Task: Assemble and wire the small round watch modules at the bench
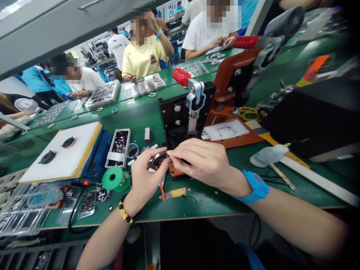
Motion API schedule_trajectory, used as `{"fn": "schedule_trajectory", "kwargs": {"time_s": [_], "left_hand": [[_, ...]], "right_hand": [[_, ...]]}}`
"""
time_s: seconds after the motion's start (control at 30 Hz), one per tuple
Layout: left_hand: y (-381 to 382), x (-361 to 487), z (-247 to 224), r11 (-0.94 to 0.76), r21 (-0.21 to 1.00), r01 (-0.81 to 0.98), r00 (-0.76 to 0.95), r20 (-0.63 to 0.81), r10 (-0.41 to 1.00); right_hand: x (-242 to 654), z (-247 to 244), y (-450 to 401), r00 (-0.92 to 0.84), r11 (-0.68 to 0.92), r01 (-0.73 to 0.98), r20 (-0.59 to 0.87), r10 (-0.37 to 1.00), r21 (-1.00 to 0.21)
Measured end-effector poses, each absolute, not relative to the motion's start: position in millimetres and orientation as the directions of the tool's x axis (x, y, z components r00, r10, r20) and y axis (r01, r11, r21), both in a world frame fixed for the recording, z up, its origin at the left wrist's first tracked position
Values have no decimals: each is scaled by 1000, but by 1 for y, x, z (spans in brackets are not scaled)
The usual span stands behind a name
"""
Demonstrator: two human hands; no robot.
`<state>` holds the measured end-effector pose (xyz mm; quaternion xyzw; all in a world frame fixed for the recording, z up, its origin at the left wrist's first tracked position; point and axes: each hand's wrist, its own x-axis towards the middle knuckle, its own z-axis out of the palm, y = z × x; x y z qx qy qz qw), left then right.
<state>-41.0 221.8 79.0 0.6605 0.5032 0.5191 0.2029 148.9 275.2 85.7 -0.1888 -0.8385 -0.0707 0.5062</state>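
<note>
A small round black part (159,158) is gripped between the thumb and fingers of my left hand (146,174), above the green bench. The fingertips of my right hand (199,161) are pinched together at the part's right edge, and a thin pale wire (187,165) trails below them. Behind my hands stands a black toggle press (180,112) with a red handle. Two similar round black parts, one (47,157) nearer and one (68,142) farther, lie on a white pad (81,144) at the left.
A green spool (113,177), a white tray of small parts (126,150) and a yellow-handled knife (177,192) lie near my hands. An orange press (225,82) and a squeeze bottle (267,156) are at the right. Several people sit across the bench.
</note>
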Motion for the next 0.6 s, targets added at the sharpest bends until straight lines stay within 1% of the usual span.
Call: {"fn": "schedule_trajectory", "kwargs": {"time_s": [0.2, 0.47, 0.6], "left_hand": [[222, -41, 79, -405, 803, 438, -47, 470, 881], [222, -41, 78, -406, 807, 428, -47, 469, 882], [222, -40, 78, -408, 809, 423, -58, 474, 879]], "right_hand": [[149, 87, 275, -404, 927, 368, 885, 233, -77], [149, 88, 275, -401, 920, 383, 882, 248, -84], [149, 90, 274, -410, 929, 356, 878, 248, -96]]}}
